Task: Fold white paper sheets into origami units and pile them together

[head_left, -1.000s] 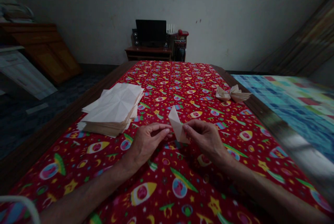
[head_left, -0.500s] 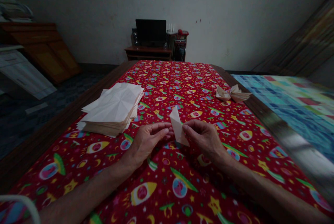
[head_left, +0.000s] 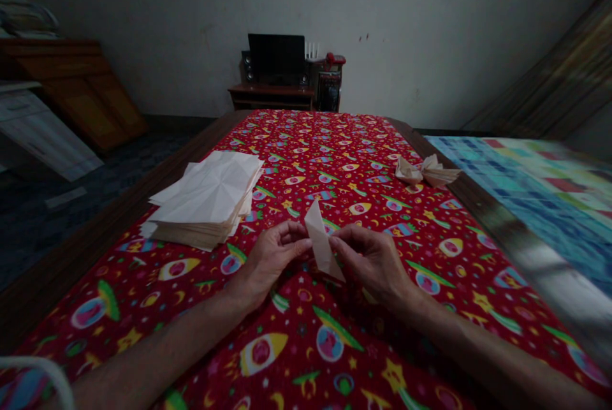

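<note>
My left hand [head_left: 270, 260] and my right hand [head_left: 370, 260] both pinch a small folded piece of pale paper [head_left: 321, 242], held upright just above the red patterned tablecloth [head_left: 306, 333]. The left fingers grip its left edge, the right fingers its right edge. A thick stack of creased pale paper sheets [head_left: 205, 199] lies on the cloth to the left of my hands. Some folded paper figures [head_left: 425, 172] rest near the table's right edge.
The table's wooden edge [head_left: 119, 215] runs along the left. A colourful checked mat [head_left: 530, 190] lies to the right. A low stand with a dark screen [head_left: 277, 65] is against the far wall, and wooden furniture [head_left: 81, 88] stands at the left.
Both hands and the folded paper have shifted slightly left and toward me. The paper is tilted a little differently. The grip is unchanged.
</note>
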